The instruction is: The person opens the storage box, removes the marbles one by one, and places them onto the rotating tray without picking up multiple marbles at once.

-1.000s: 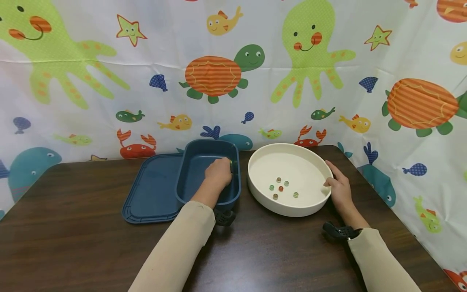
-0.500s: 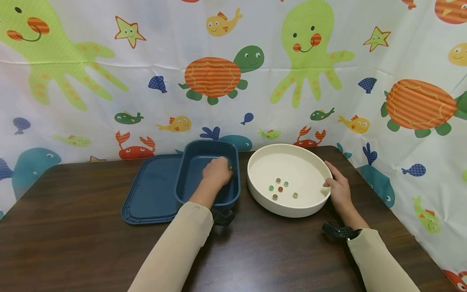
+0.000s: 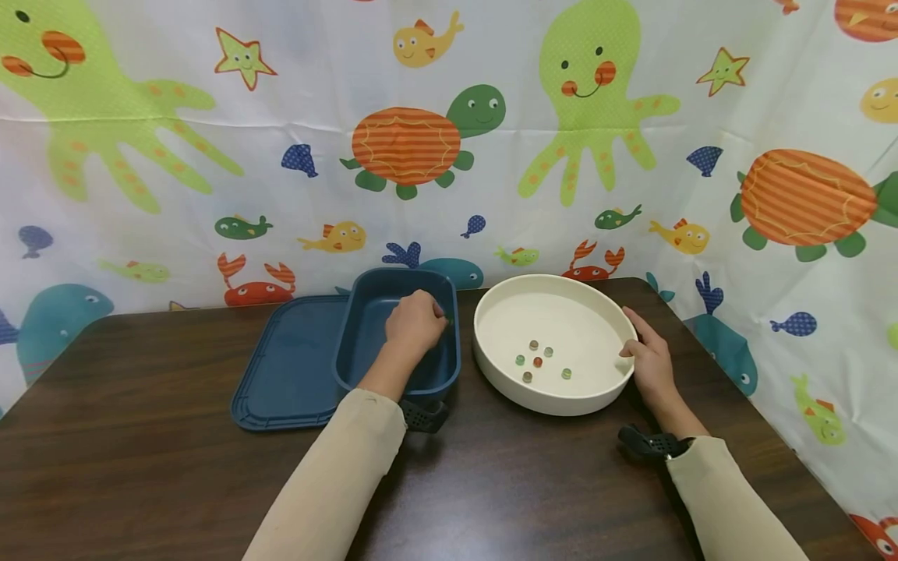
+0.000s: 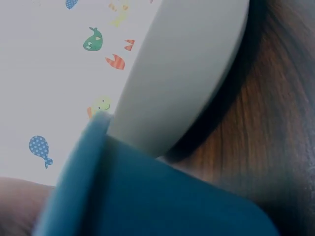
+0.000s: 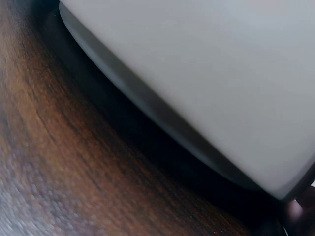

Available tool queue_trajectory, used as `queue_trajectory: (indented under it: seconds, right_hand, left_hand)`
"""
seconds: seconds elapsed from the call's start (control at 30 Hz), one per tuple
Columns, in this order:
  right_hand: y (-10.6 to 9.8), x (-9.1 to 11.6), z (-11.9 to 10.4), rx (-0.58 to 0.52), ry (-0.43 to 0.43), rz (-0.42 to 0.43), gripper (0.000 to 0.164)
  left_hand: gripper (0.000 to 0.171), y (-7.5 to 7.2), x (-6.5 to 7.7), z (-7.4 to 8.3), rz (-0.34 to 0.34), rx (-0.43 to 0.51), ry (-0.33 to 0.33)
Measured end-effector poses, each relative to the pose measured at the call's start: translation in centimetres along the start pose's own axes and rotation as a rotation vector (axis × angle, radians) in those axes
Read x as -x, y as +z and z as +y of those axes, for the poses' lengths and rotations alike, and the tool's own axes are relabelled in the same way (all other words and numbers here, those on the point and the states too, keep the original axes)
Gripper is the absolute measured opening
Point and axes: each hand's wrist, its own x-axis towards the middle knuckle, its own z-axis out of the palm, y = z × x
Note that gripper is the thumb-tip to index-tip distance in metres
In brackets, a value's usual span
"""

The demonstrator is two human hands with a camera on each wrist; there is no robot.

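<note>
My left hand (image 3: 415,321) is over the inside of the blue rectangular container (image 3: 341,343), fingers curled in a pinch. A small greenish bit, seemingly a glass marble, shows at the fingertips, mostly hidden. On the right, my right hand (image 3: 654,362) grips the rim of a round cream-white dish (image 3: 540,400), thumb over the inner side. Inside that dish lie several small glass marbles, among them a red marble (image 3: 538,362) and a green marble (image 3: 566,374). The left wrist view has the container's blue wall (image 4: 162,196) near the dish's side; the right wrist view has the dish's outer side (image 5: 211,83).
A flat blue lid (image 3: 295,366) lies left of the container, partly beneath or behind its edge. All stand on a dark wooden table (image 3: 175,467). Behind the table hangs a white curtain (image 3: 302,70) printed with sea animals.
My left hand has risen slightly and shifted a little left within the container. My right hand keeps its grip on the dish, and the marbles there look unmoved.
</note>
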Motion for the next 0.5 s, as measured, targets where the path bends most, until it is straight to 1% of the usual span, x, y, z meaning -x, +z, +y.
queue_trajectory:
  seconds: [0.2, 0.33, 0.4, 0.5]
  right_hand:
    - [0.0, 0.1, 0.0, 0.008, 0.001, 0.006, 0.078]
    - [0.0, 0.0, 0.0, 0.011, 0.004, -0.003, 0.078]
    - [0.0, 0.0, 0.0, 0.011, 0.008, -0.006, 0.077]
    - [0.0, -0.1, 0.1, 0.008, 0.012, -0.009, 0.078]
  left_hand:
    - [0.018, -0.5, 0.3, 0.5, 0.063, 0.064, 0.031]
    - [0.017, -0.7, 0.5, 1.2, 0.100, 0.089, 0.065]
    - [0.018, -0.9, 0.8, 1.7, 0.107, 0.099, 0.084]
    - [0.018, -1.1, 1.2, 2.8, 0.088, 0.112, 0.115]
